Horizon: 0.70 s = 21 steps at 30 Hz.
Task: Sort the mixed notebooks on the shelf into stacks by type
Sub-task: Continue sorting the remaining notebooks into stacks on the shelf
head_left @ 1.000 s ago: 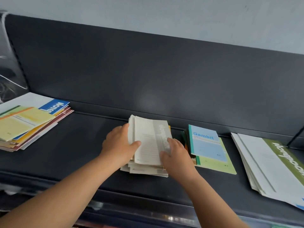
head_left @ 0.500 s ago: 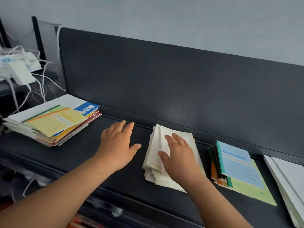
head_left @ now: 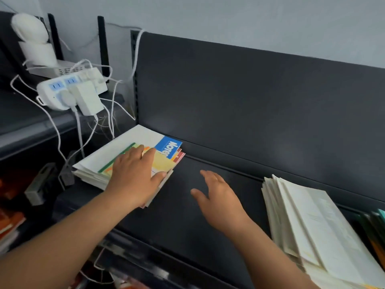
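Dark shelf [head_left: 187, 226] | left hand [head_left: 133, 176] flat, fingers straight, on mixed stack [head_left: 125, 147], 10 o'clock | right hand [head_left: 218, 199] spread, empty, centre | cream stack [head_left: 312, 222], 4 o'clock

Only one word can be partly read. It stands in white letters on a blue label [head_left: 168, 147] at the corner of a white notebook [head_left: 131, 142] in the left stack. The letters run sideways and give "Note", then one more letter that does not show whole, so the full word cannot be told. The cream notebooks [head_left: 312, 222] on the right carry faint grey print, too blurred to read. The power strip [head_left: 48, 91] has small blue marks, also not readable.
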Tool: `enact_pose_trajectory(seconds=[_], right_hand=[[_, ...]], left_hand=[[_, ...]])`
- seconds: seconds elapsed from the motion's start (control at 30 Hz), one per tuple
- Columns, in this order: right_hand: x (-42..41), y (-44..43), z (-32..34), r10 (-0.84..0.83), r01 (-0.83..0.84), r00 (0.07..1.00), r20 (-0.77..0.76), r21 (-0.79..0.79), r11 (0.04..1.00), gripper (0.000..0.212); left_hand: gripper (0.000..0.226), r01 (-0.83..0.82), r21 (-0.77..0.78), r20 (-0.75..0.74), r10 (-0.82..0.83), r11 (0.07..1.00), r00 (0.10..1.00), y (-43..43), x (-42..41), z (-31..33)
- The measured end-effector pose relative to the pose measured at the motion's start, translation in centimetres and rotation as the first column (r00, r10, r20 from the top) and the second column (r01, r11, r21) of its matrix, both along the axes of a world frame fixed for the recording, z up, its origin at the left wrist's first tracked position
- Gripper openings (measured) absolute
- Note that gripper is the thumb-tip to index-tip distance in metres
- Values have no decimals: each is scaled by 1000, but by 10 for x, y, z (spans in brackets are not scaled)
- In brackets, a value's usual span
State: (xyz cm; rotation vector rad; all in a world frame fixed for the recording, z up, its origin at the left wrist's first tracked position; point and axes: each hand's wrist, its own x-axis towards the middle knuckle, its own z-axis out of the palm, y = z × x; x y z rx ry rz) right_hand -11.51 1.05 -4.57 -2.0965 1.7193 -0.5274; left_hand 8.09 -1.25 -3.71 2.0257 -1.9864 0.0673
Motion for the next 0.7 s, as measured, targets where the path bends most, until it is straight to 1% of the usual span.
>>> enact_pose_trajectory(seconds=[0.13, 0.23, 0.33, 0.43, 0.53, 0.6, 0.67, 0.7], right_hand=[[48, -21, -7, -80, 61, 986, 144, 135, 989, 62], [74, -33, -12, -176, 122, 952, 250, 216, 969, 60], [92, -40, -14, -316, 186, 873, 372, 345, 920, 49], [100, -45, -18, -406, 160, 779, 479, 473, 866, 35], [103, -45, -23, -472, 123, 674, 568, 544, 830, 23], [103, -44, -25, -507, 97, 601, 618, 573, 814, 18], [101, -43, -24, -538, 71, 513, 668, 592, 803, 15], [98, -42, -24, -547, 58, 480, 686, 597, 800, 14]], left_hand=[[66, -31, 107, 44, 27, 994, 999, -18, 52, -4], [62, 4, 194, 75, -19, 981, 997, -24, 71, -8], [65, 99, 220, 74, -118, 970, 990, -25, 72, -12], [62, 190, 227, 62, -209, 955, 976, -27, 69, -11], [50, 264, 203, -11, -267, 943, 964, -31, 68, -6], [44, 322, 179, -124, -303, 930, 945, -30, 65, -4], [47, 358, 180, -244, -310, 916, 919, -29, 61, -2], [49, 353, 170, -279, -299, 920, 913, -30, 59, -2]])
